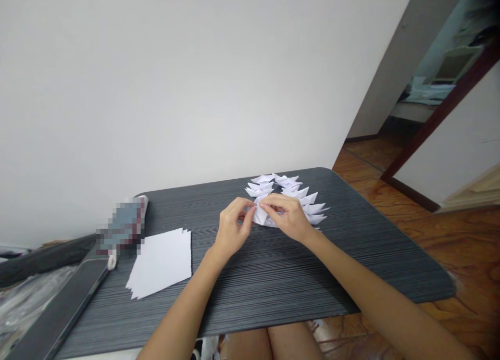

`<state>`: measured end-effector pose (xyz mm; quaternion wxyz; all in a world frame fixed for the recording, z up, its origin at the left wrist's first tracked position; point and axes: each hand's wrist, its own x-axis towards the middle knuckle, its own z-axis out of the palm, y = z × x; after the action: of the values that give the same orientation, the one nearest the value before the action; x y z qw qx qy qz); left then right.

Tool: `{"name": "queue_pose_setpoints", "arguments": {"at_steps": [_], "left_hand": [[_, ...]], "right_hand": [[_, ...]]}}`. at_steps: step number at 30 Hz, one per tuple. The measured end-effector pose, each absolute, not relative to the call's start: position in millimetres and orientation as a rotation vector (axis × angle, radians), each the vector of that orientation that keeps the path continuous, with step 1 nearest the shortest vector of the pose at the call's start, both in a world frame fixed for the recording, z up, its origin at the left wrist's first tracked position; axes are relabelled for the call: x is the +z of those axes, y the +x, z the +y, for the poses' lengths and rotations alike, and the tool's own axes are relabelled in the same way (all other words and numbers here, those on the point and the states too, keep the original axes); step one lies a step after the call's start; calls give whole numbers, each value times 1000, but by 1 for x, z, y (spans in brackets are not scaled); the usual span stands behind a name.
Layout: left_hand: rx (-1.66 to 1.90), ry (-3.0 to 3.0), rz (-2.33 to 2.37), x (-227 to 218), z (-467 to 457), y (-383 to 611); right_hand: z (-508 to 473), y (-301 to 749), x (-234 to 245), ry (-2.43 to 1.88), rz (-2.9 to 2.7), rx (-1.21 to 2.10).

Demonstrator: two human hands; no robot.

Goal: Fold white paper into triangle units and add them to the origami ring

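Note:
Between my two hands is a small piece of folded white paper [260,215], pinched at its upper edges. My left hand [235,222] grips its left side with thumb and fingertips. From the right, my right hand [288,214] pinches it near the top, close to the left fingertips. Just behind and to the right of the hands stand several folded white paper boats [307,197] in rows, partly hidden by my right hand. The finer folds of the held paper are too small to make out.
A stack of white paper sheets [164,263] lies on the dark, wood-grained table [250,292] at the left. Behind it is a blurred, pixelated object [123,224] at the table's left edge. A white wall [195,89] rises behind the table; wooden floor [390,203] shows at the right.

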<state>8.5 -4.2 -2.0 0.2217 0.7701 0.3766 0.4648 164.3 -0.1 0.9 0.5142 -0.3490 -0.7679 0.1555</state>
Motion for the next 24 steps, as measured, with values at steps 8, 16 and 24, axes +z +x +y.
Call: {"name": "queue_pose_setpoints", "arguments": {"at_steps": [8,16,24], "left_hand": [[1310,2112,1008,-1,-5,10],[1320,2091,1022,3,-5,10],[1300,2134,850,7,-2,5]], "right_hand": [[3,162,-11,-939,-1680,492],[0,161,-14,-953,-1705,513],[3,165,-12,-1005,-1654,256]]}}
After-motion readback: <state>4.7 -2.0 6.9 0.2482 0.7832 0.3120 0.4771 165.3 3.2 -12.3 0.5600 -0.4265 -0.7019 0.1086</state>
